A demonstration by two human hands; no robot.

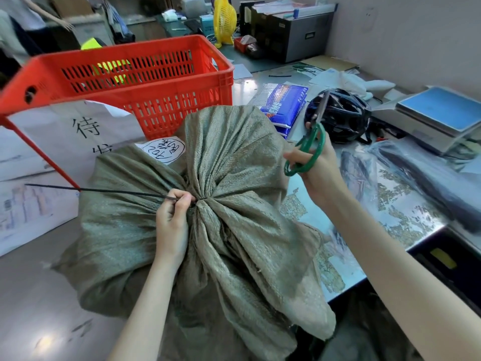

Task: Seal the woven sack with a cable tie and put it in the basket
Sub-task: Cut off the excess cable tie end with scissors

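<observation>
- Head view: left hand [171, 220] pinches the cable tie [104, 191] at the woven sack [234, 204] neck; tail runs leftward.
- Right hand [316, 165], gripping scissors [307, 149], hovers up-right of it.

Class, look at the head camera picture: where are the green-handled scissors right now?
The scissors are in the right hand, raised right of the woven sack, blades pointing up in front of the black helmet on the table.

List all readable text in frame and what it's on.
"待": large handwritten character on the white paper sheet hung on the red basket; the character below it is cut off.
Round white label on the woven sack: circled handwriting, upside down, not reliably readable.
Blue package: print too blurred.
</observation>
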